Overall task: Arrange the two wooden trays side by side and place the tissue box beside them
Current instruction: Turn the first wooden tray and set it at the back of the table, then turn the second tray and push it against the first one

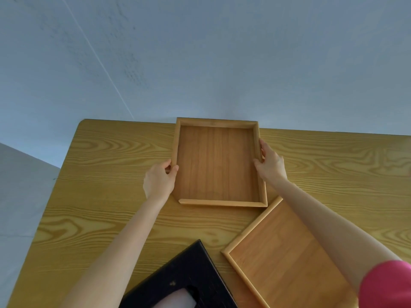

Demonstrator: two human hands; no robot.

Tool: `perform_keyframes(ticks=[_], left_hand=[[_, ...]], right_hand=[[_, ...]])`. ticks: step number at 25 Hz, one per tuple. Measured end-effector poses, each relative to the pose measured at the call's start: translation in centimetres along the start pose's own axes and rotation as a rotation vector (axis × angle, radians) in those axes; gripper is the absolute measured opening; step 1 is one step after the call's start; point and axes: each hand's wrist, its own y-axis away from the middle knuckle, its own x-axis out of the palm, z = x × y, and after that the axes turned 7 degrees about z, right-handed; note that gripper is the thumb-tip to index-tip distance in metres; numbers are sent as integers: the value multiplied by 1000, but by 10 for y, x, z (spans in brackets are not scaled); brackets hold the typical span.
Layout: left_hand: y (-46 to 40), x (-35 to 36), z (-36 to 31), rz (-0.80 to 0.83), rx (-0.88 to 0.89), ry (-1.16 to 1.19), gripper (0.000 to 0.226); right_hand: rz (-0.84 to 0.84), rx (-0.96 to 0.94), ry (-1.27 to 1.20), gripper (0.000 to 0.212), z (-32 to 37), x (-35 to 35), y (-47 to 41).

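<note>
Pale blue wall is filling the upper frame, with a yellow wood-grain table (100,196) below it. Left hand (159,180) and right hand (270,162) are each closing around a long side rim of the darker tray (216,162) at frame centre, apparently squaring it against the table's far edge to leave room alongside. Lighter tray (282,254) is lying skewed at lower right under the right forearm, while the black tissue box (178,278) is waiting at bottom centre, both apparently still unplaced.
</note>
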Motion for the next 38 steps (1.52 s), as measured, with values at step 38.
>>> perform_keyframes(ticks=[38], left_hand=[[161, 92, -79, 298, 436, -480, 44]], right_hand=[[37, 30, 436, 38, -114, -91, 140]])
